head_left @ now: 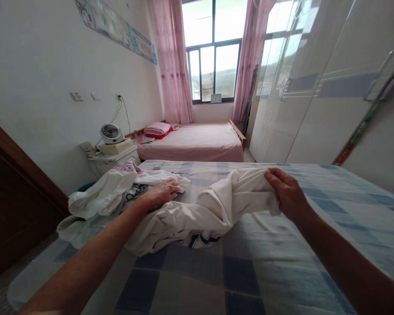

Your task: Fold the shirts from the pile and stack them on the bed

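Observation:
My right hand (pixel 286 192) is closed on one end of a crumpled off-white garment (pixel 213 205), lifting that end above the bed. The rest of the garment lies bunched across the checked sheet, with a dark striped print showing at its lower edge. Its exact kind is unclear. My left hand (pixel 160 193) lies on the cloth at the garment's other end, fingers stretched out. Just left of it is a heap of white clothes (pixel 101 192), one piece with a pink print and another with black markings. The underside of the heap is hidden.
The blue-and-white checked bed (pixel 243 275) spreads beneath the clothes. Beyond it are a pink-covered bed (pixel 197 138) and a nightstand (pixel 118 157) bearing a small fan (pixel 111 133). A glossy wardrobe (pixel 302 109) stands at right; a brown wooden door (pixel 16 210) is at left.

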Available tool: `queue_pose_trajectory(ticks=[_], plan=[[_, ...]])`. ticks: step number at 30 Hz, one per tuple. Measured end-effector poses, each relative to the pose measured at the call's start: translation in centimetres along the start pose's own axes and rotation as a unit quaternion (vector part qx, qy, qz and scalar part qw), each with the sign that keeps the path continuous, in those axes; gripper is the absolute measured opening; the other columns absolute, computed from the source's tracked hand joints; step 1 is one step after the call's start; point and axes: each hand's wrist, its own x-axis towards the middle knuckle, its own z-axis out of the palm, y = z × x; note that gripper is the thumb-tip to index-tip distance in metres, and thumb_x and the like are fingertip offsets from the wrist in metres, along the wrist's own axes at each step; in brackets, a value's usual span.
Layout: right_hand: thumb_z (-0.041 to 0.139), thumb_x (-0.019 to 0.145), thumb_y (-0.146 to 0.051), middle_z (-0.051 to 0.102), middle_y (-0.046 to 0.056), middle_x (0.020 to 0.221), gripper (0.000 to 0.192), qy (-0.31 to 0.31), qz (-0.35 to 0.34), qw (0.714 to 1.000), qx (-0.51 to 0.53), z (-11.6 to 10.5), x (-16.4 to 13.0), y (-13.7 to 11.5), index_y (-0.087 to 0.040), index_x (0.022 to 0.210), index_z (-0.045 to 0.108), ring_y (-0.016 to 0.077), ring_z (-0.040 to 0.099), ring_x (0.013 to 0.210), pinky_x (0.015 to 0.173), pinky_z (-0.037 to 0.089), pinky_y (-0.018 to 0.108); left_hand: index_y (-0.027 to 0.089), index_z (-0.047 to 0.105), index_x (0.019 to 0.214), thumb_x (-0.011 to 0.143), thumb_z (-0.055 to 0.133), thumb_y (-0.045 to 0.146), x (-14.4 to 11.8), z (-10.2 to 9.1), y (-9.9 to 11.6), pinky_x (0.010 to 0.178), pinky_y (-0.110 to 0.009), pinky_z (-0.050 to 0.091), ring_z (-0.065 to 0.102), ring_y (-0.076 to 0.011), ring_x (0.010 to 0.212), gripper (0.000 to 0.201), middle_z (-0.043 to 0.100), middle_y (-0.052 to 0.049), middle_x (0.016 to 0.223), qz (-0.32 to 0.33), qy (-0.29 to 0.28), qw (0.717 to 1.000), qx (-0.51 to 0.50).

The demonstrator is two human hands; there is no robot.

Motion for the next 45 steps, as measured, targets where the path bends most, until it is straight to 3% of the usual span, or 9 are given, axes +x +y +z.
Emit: queue_pose_trajectory(ticks=[6,10,18,22,29,31,36,40,45], plan=[[0.053,0.071,-0.043,0.067,0.002,0.071,0.025,0.022,0.032,0.940,-0.339,-9.3,-0.1,4.3,-0.021,0.077,0.064,0.0199,0.060,0.066,0.063,0.045,0.031,0.016,0.070,0.093,0.072,0.054,0.012,0.6,-0.6,1.0,0.100,-0.044,0.035,0.051,-0.0308,0.115,0.026,0.064,-0.015,0.112,-0.147,0.027,0.986,0.078],[0.047,0.073,-0.044,0.072,0.006,0.085,0.033,0.012,0.057,0.900,-0.431,-12.8,-1.5,7.3,-0.021,0.088,0.066,0.0242,0.067,0.078,0.070,0.048,0.034,0.017,0.069,0.099,0.082,0.049,0.026,1.7,-1.3,3.7,0.099,-0.040,0.038,0.052,-0.0278,0.116,0.027,0.062,-0.013,0.120,-0.133,0.066,0.989,0.005],[0.047,0.078,-0.057,0.070,0.007,0.103,0.045,-0.073,0.043,0.904,-0.420,-11.4,-2.2,7.6,-0.021,0.096,0.067,0.0253,0.065,0.091,0.077,0.048,0.033,0.017,0.056,0.124,0.076,0.054,0.059,0.0,-1.0,9.9,0.090,-0.033,0.045,0.060,-0.0273,0.106,0.064,0.064,-0.012,0.118,-0.015,-0.032,0.985,-0.170],[0.051,0.077,-0.055,0.068,0.002,0.071,0.036,-0.087,0.049,0.916,-0.389,-9.3,-3.0,7.6,-0.022,0.076,0.064,0.0206,0.062,0.068,0.062,0.046,0.029,0.019,0.068,0.085,0.080,0.051,0.043,-0.2,0.1,9.6,0.077,-0.031,0.047,0.064,-0.0233,0.084,0.030,0.069,-0.007,0.085,-0.073,0.010,0.980,-0.186],[0.049,0.078,-0.056,0.062,0.000,0.068,0.033,0.142,0.049,0.956,-0.252,-11.7,-2.9,2.5,-0.025,0.080,0.059,0.0189,0.053,0.059,0.054,0.042,0.031,0.016,0.062,0.105,0.083,0.044,0.057,-0.5,-2.7,8.2,0.062,-0.028,0.050,0.063,-0.0194,0.070,0.050,0.068,-0.006,0.083,-0.119,0.052,0.793,-0.596],[0.047,0.079,-0.057,0.062,0.003,0.071,0.032,0.174,0.052,0.934,-0.308,-13.7,-2.8,2.1,-0.027,0.081,0.059,0.0223,0.054,0.062,0.057,0.042,0.035,0.015,0.064,0.100,0.084,0.041,0.059,-0.4,-2.6,7.7,0.065,-0.030,0.051,0.063,-0.0198,0.074,0.052,0.068,-0.007,0.082,-0.130,0.080,0.821,-0.551],[0.047,0.075,-0.046,0.063,0.015,0.099,0.033,0.135,0.054,0.859,-0.490,-17.4,-3.6,5.4,-0.023,0.096,0.059,0.0312,0.062,0.081,0.074,0.045,0.045,0.019,0.069,0.082,0.085,0.043,0.035,-0.2,0.8,5.5,0.102,-0.044,0.036,0.054,-0.0264,0.113,0.031,0.066,-0.011,0.111,-0.054,0.147,0.975,-0.157],[0.044,0.077,-0.046,0.059,0.018,0.115,0.047,0.081,0.026,0.848,-0.523,-17.2,-4.4,8.0,-0.017,0.111,0.059,0.0319,0.062,0.090,0.082,0.047,0.044,0.023,0.069,0.092,0.077,0.054,0.020,-0.2,3.2,2.6,0.109,-0.062,0.008,0.030,-0.0345,0.136,0.021,0.053,-0.008,0.135,-0.078,0.145,0.985,0.043],[0.044,0.077,-0.043,0.061,0.012,0.117,0.041,0.004,0.008,0.862,-0.507,-14.9,-4.8,8.2,-0.019,0.105,0.062,0.0292,0.057,0.109,0.095,0.044,0.044,0.016,0.067,0.098,0.077,0.055,0.018,1.5,3.6,-0.8,0.107,-0.064,0.008,0.029,-0.0403,0.134,0.025,0.051,-0.016,0.136,-0.192,0.139,0.970,0.053]])
